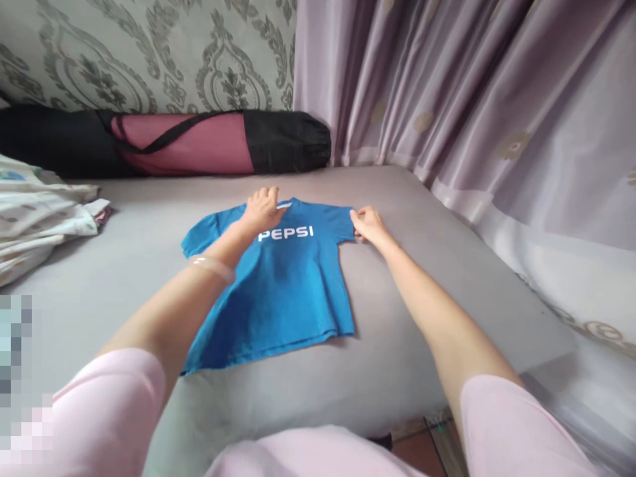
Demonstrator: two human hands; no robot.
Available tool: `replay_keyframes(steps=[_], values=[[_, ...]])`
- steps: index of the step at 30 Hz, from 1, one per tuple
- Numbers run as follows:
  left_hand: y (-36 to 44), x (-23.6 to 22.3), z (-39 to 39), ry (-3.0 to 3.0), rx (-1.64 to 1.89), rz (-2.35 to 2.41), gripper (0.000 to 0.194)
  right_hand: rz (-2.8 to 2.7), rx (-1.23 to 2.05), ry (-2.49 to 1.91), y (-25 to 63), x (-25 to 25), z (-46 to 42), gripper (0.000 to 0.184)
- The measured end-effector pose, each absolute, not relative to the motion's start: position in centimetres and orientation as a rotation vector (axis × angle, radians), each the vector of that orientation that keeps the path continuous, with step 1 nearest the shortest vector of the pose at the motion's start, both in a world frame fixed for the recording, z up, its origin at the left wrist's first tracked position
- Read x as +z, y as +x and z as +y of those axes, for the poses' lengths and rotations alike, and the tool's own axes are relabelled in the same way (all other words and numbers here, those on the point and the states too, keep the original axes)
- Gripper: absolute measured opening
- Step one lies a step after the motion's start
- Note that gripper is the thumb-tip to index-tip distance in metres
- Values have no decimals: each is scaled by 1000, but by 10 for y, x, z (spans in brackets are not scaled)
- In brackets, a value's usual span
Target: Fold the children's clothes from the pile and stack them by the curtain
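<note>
A blue T-shirt (285, 285) with white "PEPSI" lettering lies front side up, its collar pointing away from me. My right hand (368, 225) pinches the hem of the sleeve on the right between thumb and fingers. Over the left side of the collar is my left hand (262, 209), fingers stretched out and holding nothing; whether it touches the cloth I cannot tell. A clear bangle (212, 266) circles my left wrist. My left forearm hides part of the shirt's left side. The shirt's lower left corner spreads outward near my forearm.
The shirt rests on a bed with a grey sheet (407, 318). A long black and pink bag (199, 142) lies along the patterned wall. Crumpled white printed cloth (40, 212) sits at the left. Lilac curtains (447, 99) hang on the right side.
</note>
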State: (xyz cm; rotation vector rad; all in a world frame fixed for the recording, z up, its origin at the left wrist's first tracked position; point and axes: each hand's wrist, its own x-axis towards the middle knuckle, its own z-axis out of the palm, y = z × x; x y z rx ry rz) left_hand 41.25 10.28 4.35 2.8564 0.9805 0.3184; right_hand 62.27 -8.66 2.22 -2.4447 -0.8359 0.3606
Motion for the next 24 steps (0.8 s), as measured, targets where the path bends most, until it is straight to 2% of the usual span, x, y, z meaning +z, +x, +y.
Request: replay_keyframes(steps=[5, 10, 12, 14, 18, 24], values=[[265, 59, 72, 2688, 330, 1049, 46, -1081, 529, -2213, 580, 30, -170, 14], [150, 49, 11, 2169, 201, 1332, 47, -1233, 707, -2166, 516, 36, -230, 17], [133, 49, -19, 2009, 226, 1372, 49, -1278, 654, -2234, 495, 38, -238, 16], [128, 48, -46, 1891, 277, 1385, 58, -1318, 541, -2337, 476, 40, -240, 17], [131, 35, -74, 1805, 414, 1278, 72, -1384, 376, -2481, 452, 42, -235, 30], [133, 18, -72, 1859, 525, 1333, 49, -1263, 540, -2322, 465, 35, -235, 28]])
